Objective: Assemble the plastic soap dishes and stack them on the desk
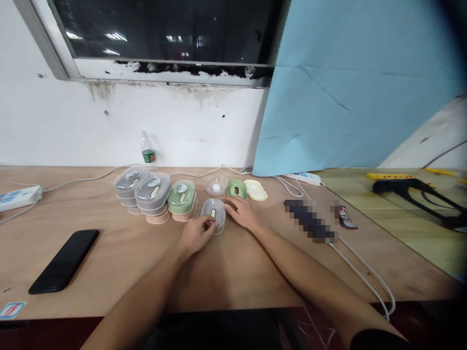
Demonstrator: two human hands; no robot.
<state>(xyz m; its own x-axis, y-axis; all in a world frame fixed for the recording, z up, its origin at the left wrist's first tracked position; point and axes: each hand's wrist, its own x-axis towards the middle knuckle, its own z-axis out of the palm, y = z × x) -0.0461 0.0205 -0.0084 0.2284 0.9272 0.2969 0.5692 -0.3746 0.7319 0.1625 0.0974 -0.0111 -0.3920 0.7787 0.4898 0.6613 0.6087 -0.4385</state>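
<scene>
Grey plastic forms the dish (206, 210) on the wooden table (127, 262), between both hands. The left hand (198, 234) curls its fingers at the cream strip (213, 214); whether it grips, I cannot tell. The right hand (241, 212), loosely spread, rests by the right rim. Stacked boxes (146, 194) stand left; a green lid (237, 184) lies behind.

One head-worn camera looks forward and down across the wooden tabletop (120, 253) toward the white wall (204, 131).

The left hand (198, 234) hides some of the gray piece (219, 214). Right of the right hand (240, 212), a dark thing (310, 221) is blurry.
</scene>
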